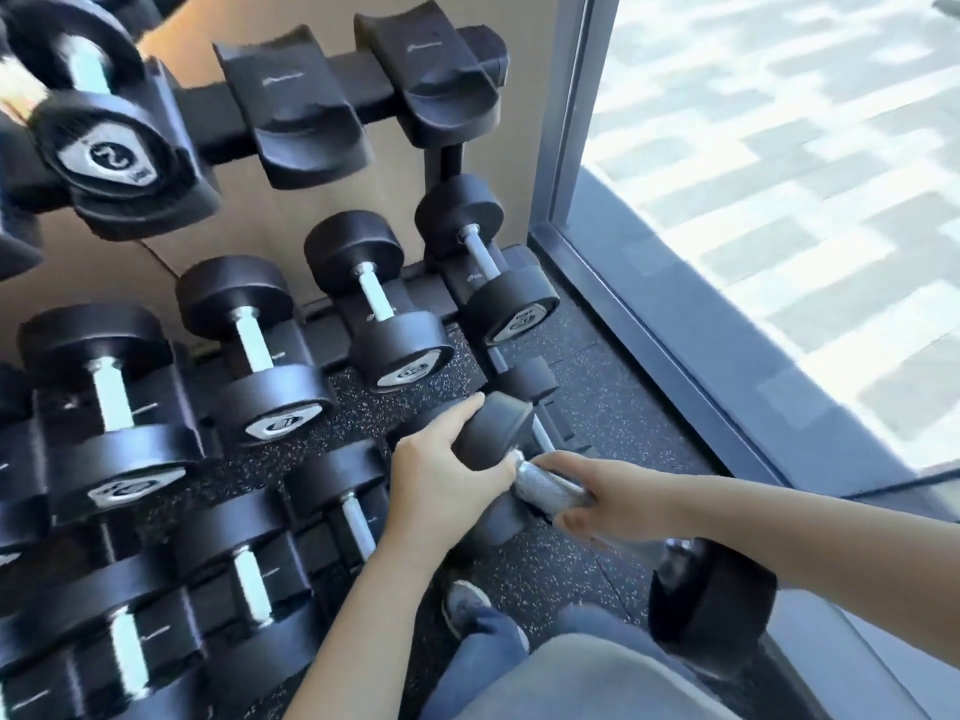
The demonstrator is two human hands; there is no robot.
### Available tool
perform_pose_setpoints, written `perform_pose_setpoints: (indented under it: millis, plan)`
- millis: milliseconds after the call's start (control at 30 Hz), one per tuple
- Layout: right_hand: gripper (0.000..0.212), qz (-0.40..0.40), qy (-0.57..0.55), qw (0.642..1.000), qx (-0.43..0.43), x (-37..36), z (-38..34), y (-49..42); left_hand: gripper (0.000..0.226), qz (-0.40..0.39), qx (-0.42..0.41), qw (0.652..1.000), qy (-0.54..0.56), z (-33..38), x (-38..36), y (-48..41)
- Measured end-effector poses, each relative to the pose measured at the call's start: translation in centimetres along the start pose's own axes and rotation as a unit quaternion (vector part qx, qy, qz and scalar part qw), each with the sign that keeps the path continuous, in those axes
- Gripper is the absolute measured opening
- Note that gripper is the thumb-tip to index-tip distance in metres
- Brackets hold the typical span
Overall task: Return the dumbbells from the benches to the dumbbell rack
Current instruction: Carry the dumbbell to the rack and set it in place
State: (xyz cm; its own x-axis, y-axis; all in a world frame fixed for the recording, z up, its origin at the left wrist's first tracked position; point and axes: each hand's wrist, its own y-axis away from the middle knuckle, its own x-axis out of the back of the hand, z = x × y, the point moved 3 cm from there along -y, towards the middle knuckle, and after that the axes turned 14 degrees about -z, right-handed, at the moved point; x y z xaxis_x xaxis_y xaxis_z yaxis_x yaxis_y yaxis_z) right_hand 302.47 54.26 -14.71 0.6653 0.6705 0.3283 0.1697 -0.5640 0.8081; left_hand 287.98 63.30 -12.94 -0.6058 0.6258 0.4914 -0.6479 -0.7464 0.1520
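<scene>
The black rubber-headed dumbbell [548,485] with a knurled chrome handle is off any tabletop and held in the air. It hangs low in front of the right end of the black steel dumbbell rack [363,70], slanting from a far head near the bottom tier to a near head beside the person's knee. The right hand [608,498] is wrapped round the handle. The left hand [441,470] cups the far head, with its fingers curved over the top edge to steady it. Just beyond that head a smaller black dumbbell [524,379] lies at the end of the bottom tier. There may be a free slot under the held one, but the hands hide most of it. The middle tier carries a row of racked black dumbbells [395,324], and the top tier shows two empty moulded black saddles [296,106]. Below is the speckled black rubber floor [597,407] with a grey shoe [465,602] planted on it, and a tall glass window [779,200] stands to the right

The step in hand looks like the racking itself: the carry is over and the weight is being brought to its place. The next move calls for turning the handle in line with a free saddle, then lowering the dumbbell with both hands. The left fingers need to slide clear of the far head before it seats, or they could be pinched against the neighbouring dumbbell
</scene>
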Motion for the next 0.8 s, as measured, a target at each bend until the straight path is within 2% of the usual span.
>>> perform_pose_setpoints:
  millis: [533, 800]
  plan:
    - [0.055, -0.044, 0.002, 0.999, 0.018, 5.6, -7.7, -6.7, 0.064, 0.038, 0.047, 0.996, 0.069, -4.6, 7.9, -4.8]
    - [0.054, -0.062, 0.003, 0.998, 0.021, 11.1, -9.4, -10.1, 0.062, 0.064, 0.066, 0.993, 0.074, -5.1, 10.5, -9.6]
